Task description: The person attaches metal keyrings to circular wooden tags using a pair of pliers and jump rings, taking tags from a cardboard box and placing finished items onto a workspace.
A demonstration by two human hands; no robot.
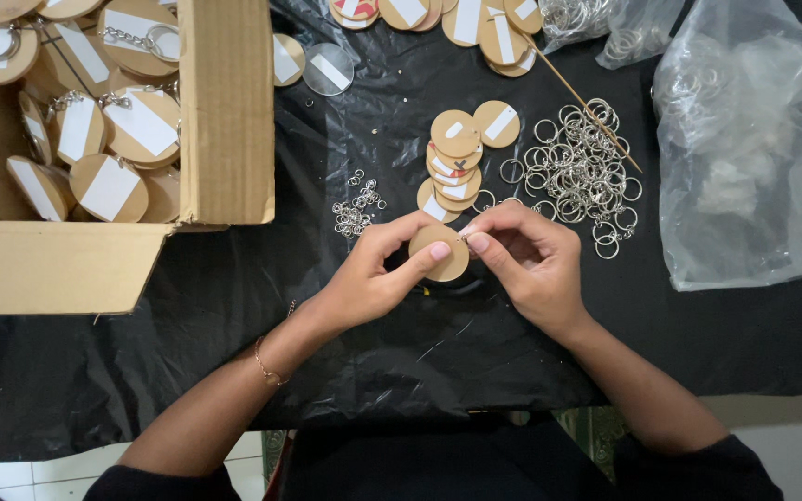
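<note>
Wooden disc [440,252] pinched between my left hand [378,274] thumb and fingers, over the black sheet [234,288], while my right hand [531,260] fingertips press together at its top edge on something too small to make out. Just above sits one stack of about six discs [457,158], one pile of rings [579,172] too tangled to count, one heap of small links [356,209], plus one box [225,111] at left holding roughly nine finished ones.

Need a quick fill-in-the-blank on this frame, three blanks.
1. Both hands pinch one round ____ disc.
2. The cardboard box of finished discs sits to the person's ____.
3. The loose metal rings lie on a ____ plastic sheet.

Missing words: wooden; left; black
</note>
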